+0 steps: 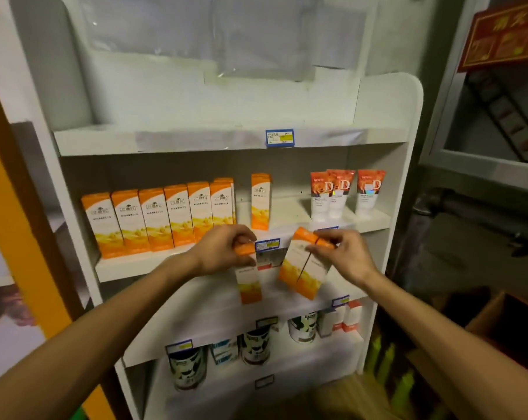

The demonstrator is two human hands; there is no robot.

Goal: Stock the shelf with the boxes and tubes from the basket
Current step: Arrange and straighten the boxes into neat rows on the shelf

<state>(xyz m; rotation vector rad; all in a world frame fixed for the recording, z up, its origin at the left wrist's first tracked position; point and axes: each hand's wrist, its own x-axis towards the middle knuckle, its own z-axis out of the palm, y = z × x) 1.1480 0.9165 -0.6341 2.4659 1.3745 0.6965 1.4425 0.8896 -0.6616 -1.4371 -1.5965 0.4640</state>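
My left hand (pixel 226 250) grips the top of one upright orange-and-white box (pixel 249 280) just in front of the middle shelf's edge (pixel 135 265). My right hand (pixel 337 253) pinches the tops of two more such boxes (pixel 305 268), tilted and held side by side. On that shelf a row of several matching boxes (pixel 153 219) stands at the left, and a single box (pixel 260 201) stands alone near the middle. Three orange-and-white tubes (pixel 344 192) stand cap-down at the right. No basket is in view.
The top shelf (pixel 196 137) holds no goods and carries a blue price tag (pixel 279 137). Lower shelves hold cans (pixel 190 365) and small boxes (pixel 341 319). A brown cardboard box (pixel 499 328) sits on the floor at the right, with green bottles (pixel 387 362) beside it.
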